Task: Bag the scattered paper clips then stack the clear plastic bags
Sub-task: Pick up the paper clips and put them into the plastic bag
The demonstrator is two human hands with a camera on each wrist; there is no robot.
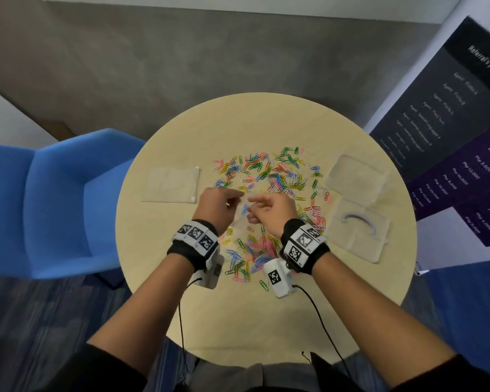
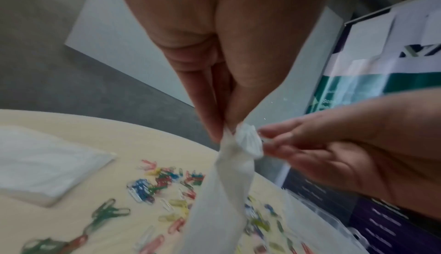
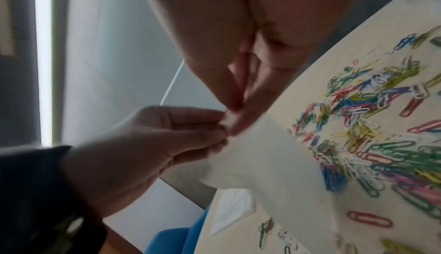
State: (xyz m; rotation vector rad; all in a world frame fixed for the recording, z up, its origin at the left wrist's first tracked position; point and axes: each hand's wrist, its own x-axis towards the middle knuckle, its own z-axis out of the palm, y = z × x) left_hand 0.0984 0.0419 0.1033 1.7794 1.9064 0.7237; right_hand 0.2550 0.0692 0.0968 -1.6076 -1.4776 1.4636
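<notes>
Many coloured paper clips (image 1: 266, 171) lie scattered over the middle of a round beige table (image 1: 266, 321). Just above them I hold a small clear plastic bag (image 1: 242, 213) between both hands. My left hand (image 1: 234, 195) pinches its top edge from the left, and my right hand (image 1: 252, 199) pinches the same edge from the right. In the left wrist view the bag (image 2: 222, 192) hangs down from the fingertips, its top bunched. In the right wrist view the bag (image 3: 274, 154) hangs in front of the paper clips (image 3: 358, 126). A blue clip seems to sit inside the bag.
A flat stack of clear bags (image 1: 170, 183) lies on the table's left side. Clear plastic boxes (image 1: 357, 176) and a flat clear tray (image 1: 359, 230) stand at the right. A blue chair (image 1: 63, 202) is left of the table, a dark banner (image 1: 450, 131) to the right.
</notes>
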